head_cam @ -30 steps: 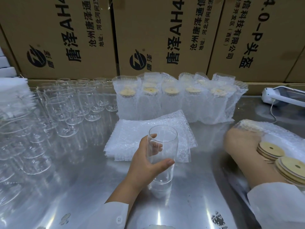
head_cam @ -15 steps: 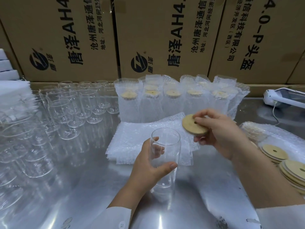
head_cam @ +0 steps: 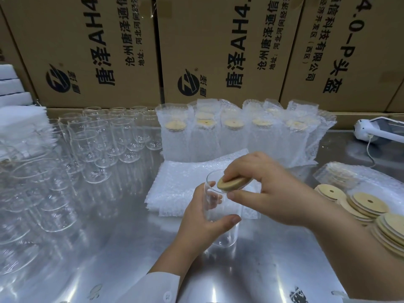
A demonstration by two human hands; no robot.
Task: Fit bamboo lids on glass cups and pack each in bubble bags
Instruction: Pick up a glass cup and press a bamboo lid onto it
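On a shiny metal surface (head_cam: 122, 254), the left hand (head_cam: 196, 224) grips an upright glass cup (head_cam: 220, 215) around its middle. The right hand (head_cam: 269, 189) holds a bamboo lid (head_cam: 231, 184) tilted on the cup's rim. Behind lie flat bubble bags (head_cam: 181, 182), then a row of bagged cups (head_cam: 240, 136).

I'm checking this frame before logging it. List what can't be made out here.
Head view, the only one:
- Whether the bamboo lid is seated on the glass cup: the right hand covers the far rim.
- The lid's centre hole: hidden under the fingers.
- How many spare lids there are: the right edge cuts the stacks.
- Count of packed cups: the bubble bags blur the back row.
- The white device: cut off at the right edge.
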